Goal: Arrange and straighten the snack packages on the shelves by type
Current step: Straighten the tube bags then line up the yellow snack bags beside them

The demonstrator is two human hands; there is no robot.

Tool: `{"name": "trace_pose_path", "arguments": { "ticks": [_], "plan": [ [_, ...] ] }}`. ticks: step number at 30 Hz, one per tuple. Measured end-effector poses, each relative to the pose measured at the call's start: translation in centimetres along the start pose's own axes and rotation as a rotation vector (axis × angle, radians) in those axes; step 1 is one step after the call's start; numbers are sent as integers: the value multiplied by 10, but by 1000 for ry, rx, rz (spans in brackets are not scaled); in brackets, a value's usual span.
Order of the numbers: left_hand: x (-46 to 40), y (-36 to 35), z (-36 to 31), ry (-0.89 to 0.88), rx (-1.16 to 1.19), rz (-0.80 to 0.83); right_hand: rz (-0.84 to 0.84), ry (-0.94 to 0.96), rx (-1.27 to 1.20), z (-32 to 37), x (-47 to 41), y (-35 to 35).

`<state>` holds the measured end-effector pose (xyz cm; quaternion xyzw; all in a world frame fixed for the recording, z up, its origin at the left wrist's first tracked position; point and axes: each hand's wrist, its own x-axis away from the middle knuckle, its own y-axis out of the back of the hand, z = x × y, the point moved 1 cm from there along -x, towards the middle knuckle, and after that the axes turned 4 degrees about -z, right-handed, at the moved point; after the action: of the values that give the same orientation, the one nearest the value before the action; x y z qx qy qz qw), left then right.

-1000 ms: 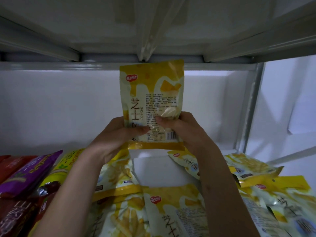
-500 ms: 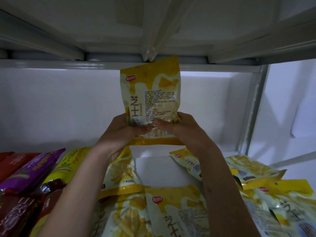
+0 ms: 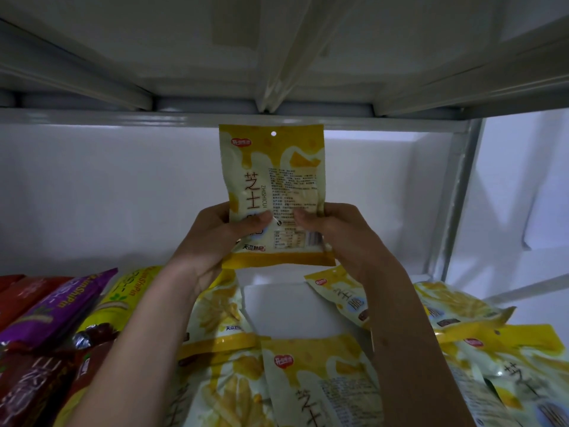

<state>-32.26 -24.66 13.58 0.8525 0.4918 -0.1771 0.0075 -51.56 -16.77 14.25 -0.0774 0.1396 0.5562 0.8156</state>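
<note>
A yellow and white cheese snack bag (image 3: 272, 177) stands upright in the air near the back of the shelf, its printed back facing me. My left hand (image 3: 215, 238) grips its lower left edge, thumb across the front. My right hand (image 3: 341, 235) grips the lower right edge the same way. Several more yellow bags of the same kind lie flat below, one (image 3: 320, 383) at the front centre, one (image 3: 221, 315) under my left wrist, others (image 3: 458, 306) piled at the right.
Purple (image 3: 58, 306), yellow-green (image 3: 123, 291) and red (image 3: 27, 386) long snack packs lie at the left. A bare white patch of shelf (image 3: 286, 306) shows between the yellow bags. The upper shelf's underside (image 3: 277, 57) hangs close above. A grey upright post (image 3: 455, 195) stands at the right.
Both hands have kept hold of the bag and straightened it from a slight tilt to upright, lowering it a little. Its top edge with the hang hole now shows clear of the shelf rail.
</note>
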Motion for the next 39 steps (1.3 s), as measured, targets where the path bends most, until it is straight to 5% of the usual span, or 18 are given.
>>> {"name": "trace_pose_path", "arguments": {
  "ticks": [15, 21, 31, 39],
  "plan": [
    [-2, -7, 8, 74, 62, -23, -63, -53, 6, -6, -2, 2],
    [-12, 0, 34, -1, -575, -141, -224, -69, 452, -29, -14, 8],
    [-22, 7, 84, 254, -1330, -85, -48, -345, 805, -88, -16, -1],
    [-11, -3, 89, 321, -1480, 69, 33, -417, 869, -95, -13, 0]
  ]
}}
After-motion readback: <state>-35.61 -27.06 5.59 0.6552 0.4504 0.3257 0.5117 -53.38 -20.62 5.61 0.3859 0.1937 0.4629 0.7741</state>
